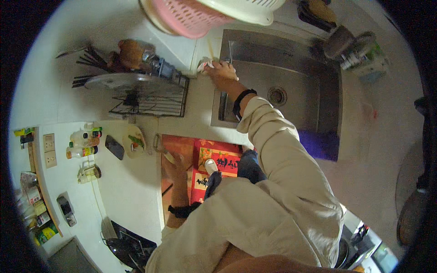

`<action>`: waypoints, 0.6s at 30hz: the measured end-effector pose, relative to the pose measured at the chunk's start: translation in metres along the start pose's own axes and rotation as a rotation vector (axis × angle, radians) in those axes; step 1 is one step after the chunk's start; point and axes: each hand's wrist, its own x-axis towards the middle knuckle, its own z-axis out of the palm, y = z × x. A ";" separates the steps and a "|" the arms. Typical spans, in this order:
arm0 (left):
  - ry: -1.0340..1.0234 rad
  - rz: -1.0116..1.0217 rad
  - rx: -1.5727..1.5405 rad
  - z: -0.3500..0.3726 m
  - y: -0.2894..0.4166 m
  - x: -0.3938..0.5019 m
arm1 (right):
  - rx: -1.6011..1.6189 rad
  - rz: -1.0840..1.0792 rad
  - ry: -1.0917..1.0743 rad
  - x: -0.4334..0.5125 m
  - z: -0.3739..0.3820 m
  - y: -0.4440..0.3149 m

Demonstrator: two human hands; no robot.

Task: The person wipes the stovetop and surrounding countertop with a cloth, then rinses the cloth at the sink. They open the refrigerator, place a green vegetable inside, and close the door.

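My right hand [223, 72], with a black band at the wrist, reaches over the near-left rim of the stainless steel sink [297, 92]. Its fingers are closed around a small pale thing with a red patch [204, 65]; its kind is unclear. A thin yellowish stick [210, 49] shows just beyond. My left hand [177, 165] is low at the counter's edge, over the orange floor, and blurred. It seems to grip a pale utensil with a looped end [159, 144]. Beside that loop, a plate [131, 152] on the counter holds a green vegetable [137, 141].
A dish rack [164, 105] holds a large round lid [119, 81]. Pink [191, 18] and white baskets [245, 10] overhang the top. A phone [114, 147] lies by the plate; bottles [82, 152] line the wall. A black pan [121, 250] sits lower left. A red mat [218, 155] covers the floor.
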 end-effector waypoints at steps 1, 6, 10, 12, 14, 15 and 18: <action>-0.046 -0.053 -0.085 0.008 0.005 -0.007 | 0.000 0.018 0.046 0.019 0.002 0.012; -0.009 -0.245 -0.096 0.027 0.017 -0.044 | 0.109 0.309 0.154 0.112 0.023 0.067; 0.053 -0.272 -0.014 0.036 0.028 -0.061 | 0.245 0.319 0.687 0.139 0.029 0.103; 0.013 -0.308 -0.004 0.032 0.034 -0.068 | 0.130 0.232 0.737 0.129 0.020 0.121; -0.023 -0.268 -0.021 0.029 0.035 -0.073 | 0.002 0.143 0.784 0.107 0.001 0.147; -0.051 -0.346 -0.009 0.025 0.032 -0.074 | -0.073 0.179 0.607 0.095 -0.013 0.164; -0.093 -0.295 0.067 0.019 0.014 -0.079 | -0.159 0.373 0.203 0.050 -0.051 0.209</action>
